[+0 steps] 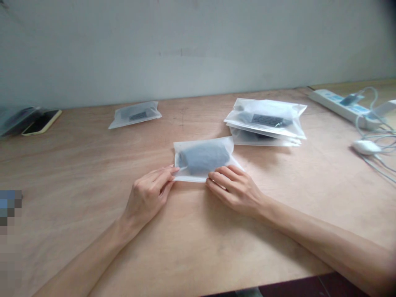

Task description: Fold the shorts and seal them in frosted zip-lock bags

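A frosted plastic bag (pixel 204 159) with a dark grey item inside lies on the wooden table in front of me. My left hand (pixel 153 189) pinches the bag's near left corner between thumb and fingers. My right hand (pixel 235 187) rests at the bag's near edge, right of the middle, its fingers curled over the edge and closed on it. Behind and to the right lies a stack of similar frosted bags (pixel 266 117), the top one with a black printed label. Another such bag (pixel 136 114) lies flat at the back left.
A phone with a pale yellow edge (pixel 43 123) lies at the far left, beside another plastic bag (pixel 15 120). On the right are a white power strip (pixel 346 108), a white charger (pixel 366 147) and loose cables. A wall stands behind the table (pixel 93 165).
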`<state>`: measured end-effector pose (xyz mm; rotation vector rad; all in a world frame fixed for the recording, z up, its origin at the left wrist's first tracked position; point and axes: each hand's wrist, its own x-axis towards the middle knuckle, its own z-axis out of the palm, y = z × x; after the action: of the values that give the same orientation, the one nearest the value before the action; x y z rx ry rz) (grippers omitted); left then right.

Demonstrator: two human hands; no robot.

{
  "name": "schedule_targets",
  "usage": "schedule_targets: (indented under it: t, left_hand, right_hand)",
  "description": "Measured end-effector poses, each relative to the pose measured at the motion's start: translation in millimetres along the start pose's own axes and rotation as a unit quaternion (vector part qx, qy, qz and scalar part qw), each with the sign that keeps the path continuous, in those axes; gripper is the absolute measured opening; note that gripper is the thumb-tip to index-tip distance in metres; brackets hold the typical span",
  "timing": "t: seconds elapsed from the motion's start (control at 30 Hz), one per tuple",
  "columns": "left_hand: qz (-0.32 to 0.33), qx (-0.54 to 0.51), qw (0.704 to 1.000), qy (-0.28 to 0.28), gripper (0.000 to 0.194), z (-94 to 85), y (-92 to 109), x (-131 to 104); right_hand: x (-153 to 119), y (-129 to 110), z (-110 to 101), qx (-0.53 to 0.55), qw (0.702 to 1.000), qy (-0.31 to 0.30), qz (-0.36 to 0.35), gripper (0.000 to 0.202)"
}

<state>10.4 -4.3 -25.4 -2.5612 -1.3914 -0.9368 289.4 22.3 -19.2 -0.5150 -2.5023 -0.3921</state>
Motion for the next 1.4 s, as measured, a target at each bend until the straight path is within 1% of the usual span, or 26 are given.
schedule_targets:
  t: [0.07,0.17,0.27,0.37,0.43,0.5,0.63,0.83,0.93,1.03,1.1,1.17,1.23,1.27,1.33,1.4]
  left_hand:
    - [-0.025,0.017,1.0,0.005,0.018,0.0,-1.8,-1.0]
    - [-0.047,0.025,0.999,0.004,0.016,-0.1,-2.5,-2.5]
    - [-0.071,0.032,0.997,-0.003,0.013,-0.4,-4.2,-3.1]
    - [-0.087,0.048,0.995,0.0,0.013,0.8,-7.3,-3.0]
    - [-0.088,0.054,0.995,0.002,0.013,2.1,-8.7,-2.7]
    - [-0.087,0.05,0.995,0.0,0.012,2.6,-8.8,-1.9]
    - [-0.078,0.028,0.997,-0.007,0.008,-2.0,-4.1,1.1]
    - [-0.035,-0.014,0.999,-0.023,0.011,-10.3,6.7,7.2]
    - [-0.01,-0.021,1.0,-0.012,0.015,-8.8,7.0,7.5]
    - [0.007,-0.003,1.0,-0.01,0.018,-6.7,5.1,6.2]
    - [0.02,0.007,1.0,-0.009,0.019,-5.8,4.1,5.9]
    - [0.036,0.013,0.999,0.002,0.013,-5.0,3.5,6.4]
    - [0.052,0.023,0.998,0.015,0.007,-4.1,3.4,7.6]
    - [0.059,0.028,0.998,0.019,0.007,-3.8,3.5,8.2]
    - [0.071,0.034,0.997,0.022,0.008,-3.4,3.9,9.2]
    - [0.079,0.04,0.996,0.024,0.007,-3.8,4.4,9.7]
  right_hand:
    - [-5.7,5.3,-3.4,-0.014,1.0,-0.004,-0.003,0.022]
    - [-17.6,14.3,-8.7,-0.029,1.0,-0.009,0.005,0.017]
    - [-28.0,25.4,-13.6,-0.04,0.998,-0.025,0.034,0.009]
    - [-31.4,35.1,-16.8,-0.08,0.993,-0.028,0.079,0.013]
    - [-30.7,38.5,-17.2,-0.11,0.987,-0.03,0.114,0.017]
    - [-29.7,39.3,-16.2,-0.122,0.983,-0.034,0.136,0.018]
    - [-28.6,37.3,-13.5,-0.125,0.981,-0.045,0.142,0.015]
    - [-25.5,33.4,-12.8,-0.129,0.973,-0.066,0.18,0.013]
    - [-25.5,30.2,-12.3,-0.092,0.982,-0.048,0.158,0.02]
    - [-26.5,24.4,-11.3,-0.016,0.996,-0.011,0.083,0.026]
    - [-26.3,18.6,-10.4,0.037,0.999,0.002,0.03,0.031]
    - [-25.0,12.2,-9.3,0.068,0.998,0.007,-0.003,0.035]
    - [-23.1,6.8,-8.0,0.075,0.997,-0.002,-0.015,0.037]
    - [-22.3,4.8,-7.3,0.075,0.997,-0.012,-0.015,0.037]
    - [-21.5,2.5,-5.6,0.075,0.997,-0.034,-0.001,0.041]
    - [-21.7,2.1,-3.8,0.079,0.996,-0.044,0.01,0.046]
